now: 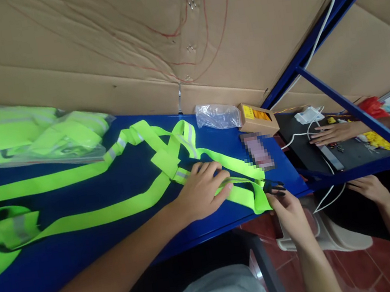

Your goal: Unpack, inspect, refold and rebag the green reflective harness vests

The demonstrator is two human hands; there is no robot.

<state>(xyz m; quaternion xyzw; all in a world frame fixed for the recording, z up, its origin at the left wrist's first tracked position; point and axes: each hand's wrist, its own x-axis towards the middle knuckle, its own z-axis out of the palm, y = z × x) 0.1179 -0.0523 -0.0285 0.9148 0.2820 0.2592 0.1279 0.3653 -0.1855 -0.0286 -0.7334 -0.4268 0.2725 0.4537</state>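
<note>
A neon-green strap harness [166, 163] with grey reflective bands lies across the blue table [102, 192]. My left hand [204, 189] rests over its straps right of the crossing patch, palm down, fingers curled on the webbing. At the right end of the harness, my right hand [287, 208] grips the strap end beside a black buckle [273, 187]. The fingertips of that hand are partly hidden by the buckle and webbing. A bunched part of the green straps [11, 227] lies at the left.
Clear plastic bags of green straps [35, 134] lie at the back left. Behind my hands are a crumpled clear bag [218, 115], a small cardboard box [258, 120] and a blurred-out phone-like object [257, 151]. Another person's hands [339, 133] are beyond the blue frame [351, 102].
</note>
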